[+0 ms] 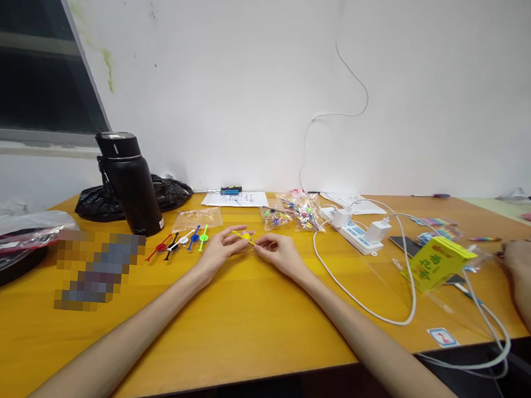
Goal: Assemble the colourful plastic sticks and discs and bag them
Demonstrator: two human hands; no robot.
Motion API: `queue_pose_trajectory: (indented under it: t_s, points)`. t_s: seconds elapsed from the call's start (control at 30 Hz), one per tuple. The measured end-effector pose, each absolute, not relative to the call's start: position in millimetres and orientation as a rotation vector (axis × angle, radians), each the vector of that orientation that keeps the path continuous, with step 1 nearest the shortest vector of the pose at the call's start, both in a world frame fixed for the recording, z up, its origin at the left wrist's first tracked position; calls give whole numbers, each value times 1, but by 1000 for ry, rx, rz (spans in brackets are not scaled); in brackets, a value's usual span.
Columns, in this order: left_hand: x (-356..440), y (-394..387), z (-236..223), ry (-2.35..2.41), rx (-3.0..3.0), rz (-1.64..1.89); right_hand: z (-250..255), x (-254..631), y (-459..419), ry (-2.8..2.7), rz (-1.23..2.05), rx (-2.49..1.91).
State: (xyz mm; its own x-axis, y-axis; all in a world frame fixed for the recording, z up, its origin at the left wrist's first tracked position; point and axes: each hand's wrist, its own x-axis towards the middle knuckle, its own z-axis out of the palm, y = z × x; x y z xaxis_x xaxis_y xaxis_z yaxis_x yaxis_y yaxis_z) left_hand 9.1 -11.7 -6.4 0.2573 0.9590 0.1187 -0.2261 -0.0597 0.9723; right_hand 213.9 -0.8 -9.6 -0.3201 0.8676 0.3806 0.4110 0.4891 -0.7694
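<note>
yellow piece [246, 237], partly hidden by fingers [238, 244]

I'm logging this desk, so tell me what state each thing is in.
Yellow pointer: held in both hands.
Left hand: fingers closed on it.
Right hand: pinching it.
Other colored pointers: lying in a row.
Black bottle: standing, lid on.
White chargers: plugged in.
Black bag: crumpled.
Clear parts bags: filled; seals unclear.
</note>
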Motion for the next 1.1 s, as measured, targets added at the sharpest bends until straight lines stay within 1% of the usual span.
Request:
queue_pose_trajectory:
  t_s: [1.1]
  points:
    - [5,-10,-3,915,1435,1204,-5,207,-10,-1996,768,-959]
